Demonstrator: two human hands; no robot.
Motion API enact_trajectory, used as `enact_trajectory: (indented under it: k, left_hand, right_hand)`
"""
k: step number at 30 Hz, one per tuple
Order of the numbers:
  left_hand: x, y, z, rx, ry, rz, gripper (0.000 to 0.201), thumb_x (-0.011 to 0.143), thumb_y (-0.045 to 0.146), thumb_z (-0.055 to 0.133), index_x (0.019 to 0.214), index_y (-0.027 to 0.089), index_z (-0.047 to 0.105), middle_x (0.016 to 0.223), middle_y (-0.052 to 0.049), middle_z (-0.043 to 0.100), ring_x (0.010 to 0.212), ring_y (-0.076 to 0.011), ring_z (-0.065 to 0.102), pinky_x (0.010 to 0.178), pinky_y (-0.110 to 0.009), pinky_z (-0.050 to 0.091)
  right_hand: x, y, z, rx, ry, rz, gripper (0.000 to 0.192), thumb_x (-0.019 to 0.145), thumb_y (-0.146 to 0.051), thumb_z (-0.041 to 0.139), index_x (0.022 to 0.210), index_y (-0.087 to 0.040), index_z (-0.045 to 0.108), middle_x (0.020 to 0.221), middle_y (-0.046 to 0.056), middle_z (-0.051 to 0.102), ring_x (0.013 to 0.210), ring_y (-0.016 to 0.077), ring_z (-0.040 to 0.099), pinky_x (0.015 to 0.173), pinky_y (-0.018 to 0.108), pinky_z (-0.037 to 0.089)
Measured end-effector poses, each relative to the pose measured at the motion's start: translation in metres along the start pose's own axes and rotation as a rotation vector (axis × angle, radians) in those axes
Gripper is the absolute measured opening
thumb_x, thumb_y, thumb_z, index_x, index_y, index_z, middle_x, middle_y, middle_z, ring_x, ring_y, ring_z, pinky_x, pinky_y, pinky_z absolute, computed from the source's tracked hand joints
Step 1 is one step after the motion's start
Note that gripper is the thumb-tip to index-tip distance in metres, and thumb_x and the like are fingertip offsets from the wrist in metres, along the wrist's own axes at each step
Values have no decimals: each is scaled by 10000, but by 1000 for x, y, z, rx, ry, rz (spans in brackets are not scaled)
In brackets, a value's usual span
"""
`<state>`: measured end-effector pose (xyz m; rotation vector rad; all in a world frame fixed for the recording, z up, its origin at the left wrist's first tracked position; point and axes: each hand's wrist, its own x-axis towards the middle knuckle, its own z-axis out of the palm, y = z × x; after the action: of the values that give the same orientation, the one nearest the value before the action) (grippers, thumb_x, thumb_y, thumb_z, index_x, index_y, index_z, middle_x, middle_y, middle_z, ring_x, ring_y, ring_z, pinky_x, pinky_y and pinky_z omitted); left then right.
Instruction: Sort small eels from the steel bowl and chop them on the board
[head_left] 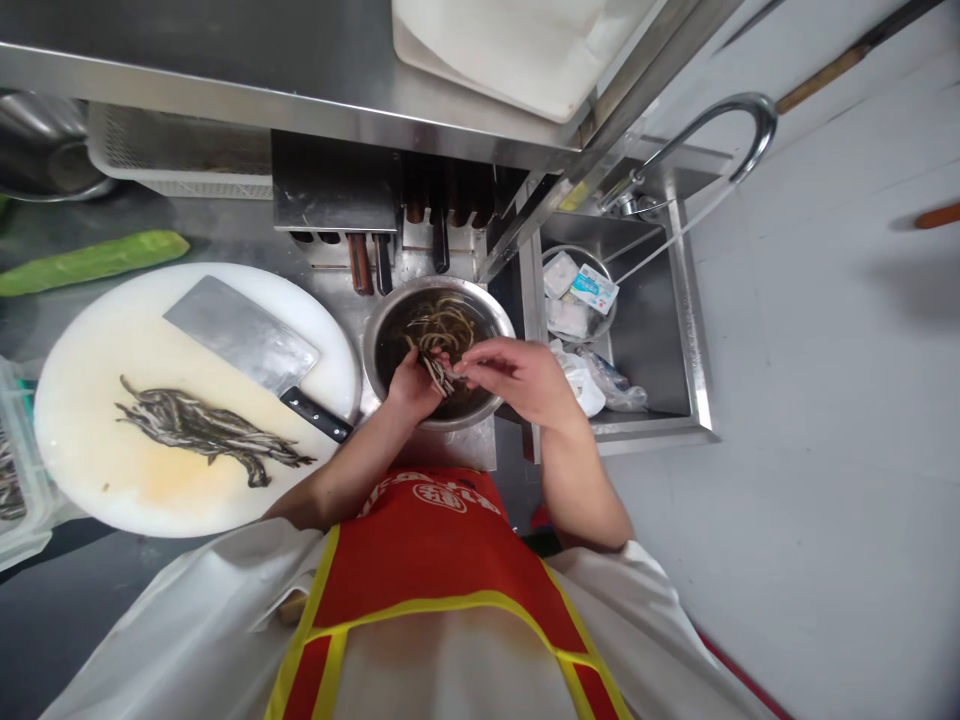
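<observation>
Head view, reading from nine o'clock across to three: at the far left edge a clear tray point(19, 490) holds a few more dark strips, too cut off to count. Next comes the one round white cutting board point(97, 470), with a single cleaver point(244, 340) lying flat at its upper right and one pile of slit, dark eels point(210, 430) across its middle; I judge that pile to be the finished share. One green cucumber point(90, 260) lies at eleven o'clock of the board.

At centre stands one steel bowl point(439, 350) of dark water with a tangle of eels still in it, too knotted to count, so a good part seems left. Your left hand point(411, 385) and your right hand point(514, 375) meet over the bowl's near side, both pinched shut on one eel strip point(441, 375) stretched between them.

At three o'clock, one sink point(660, 340) holds a small bowl of wrappers and plastic bags.
</observation>
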<state>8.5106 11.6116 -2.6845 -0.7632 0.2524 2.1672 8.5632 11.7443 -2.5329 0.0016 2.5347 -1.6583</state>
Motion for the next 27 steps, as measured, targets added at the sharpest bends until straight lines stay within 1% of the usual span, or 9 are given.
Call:
enact_trajectory:
  k: [3, 7, 10, 13, 18, 21, 23, 25, 27]
  left_hand:
    - [-4, 6, 5, 17, 3, -25, 455, 1022, 457, 338, 815, 148, 601, 694, -60, 606, 611, -153, 599, 580, -275, 540]
    - [-10, 10, 12, 53, 9, -5, 331, 1024, 327, 389, 823, 149, 583, 656, -16, 567, 553, -109, 553, 568, -228, 504]
    - [-13, 12, 13, 112, -23, 60, 240, 1006, 278, 443, 860, 155, 588, 661, 4, 554, 540, -99, 530, 549, -220, 473]
    - [-18, 17, 13, 188, -40, 178, 160, 967, 281, 537, 888, 160, 603, 666, 13, 552, 529, -94, 506, 531, -219, 447]
    - [-31, 26, 14, 290, -32, 295, 130, 929, 267, 588, 892, 147, 622, 637, 17, 542, 493, -82, 462, 474, -200, 385]
    - [-39, 29, 11, 334, -9, 304, 113, 906, 259, 612, 902, 147, 629, 626, 20, 534, 480, -80, 450, 460, -195, 365]
    - [-43, 30, 7, 338, 2, 300, 111, 905, 255, 607, 908, 147, 632, 620, 21, 527, 479, -82, 449, 459, -194, 364]
    - [-47, 32, 4, 325, 3, 294, 121, 913, 257, 590, 911, 144, 633, 619, 21, 521, 482, -81, 448, 459, -192, 365]
    - [-50, 33, 1, 306, 5, 292, 130, 920, 260, 579, 913, 143, 633, 620, 23, 516, 483, -79, 447, 464, -190, 371]
  right_hand:
    - [-11, 17, 2, -58, -92, 17, 130, 874, -326, 674, 919, -229, 747, 888, 18, 765, 740, 150, 699, 688, 261, 544]
    - [-27, 43, 7, -81, -175, 81, 140, 877, -299, 668, 937, -202, 749, 896, 25, 775, 788, 148, 708, 706, 236, 519]
    - [-36, 61, 10, -125, -226, 130, 154, 891, -267, 643, 983, -200, 746, 932, 29, 776, 839, 152, 712, 747, 240, 512]
    - [-36, 75, 10, -285, -270, 144, 207, 885, -228, 643, 1068, -201, 735, 1006, 48, 770, 884, 169, 709, 792, 264, 502]
    - [-10, 97, 12, -533, -282, 152, 245, 900, -206, 619, 1121, -201, 725, 1056, 72, 762, 978, 207, 700, 853, 297, 486]
    - [17, 108, 20, -564, -190, 181, 257, 920, -195, 582, 1143, -195, 710, 1114, 76, 751, 1042, 213, 686, 901, 305, 487]
    - [35, 114, 29, -616, -126, 174, 309, 926, -185, 562, 1214, -186, 674, 1203, 96, 718, 1109, 228, 661, 946, 327, 480]
    - [50, 119, 37, -708, -110, 187, 350, 915, -177, 561, 1253, -186, 651, 1259, 121, 687, 1139, 260, 647, 952, 359, 483]
    - [60, 121, 43, -785, -142, 239, 314, 905, -180, 558, 1192, -197, 683, 1205, 133, 706, 1093, 289, 663, 907, 378, 498]
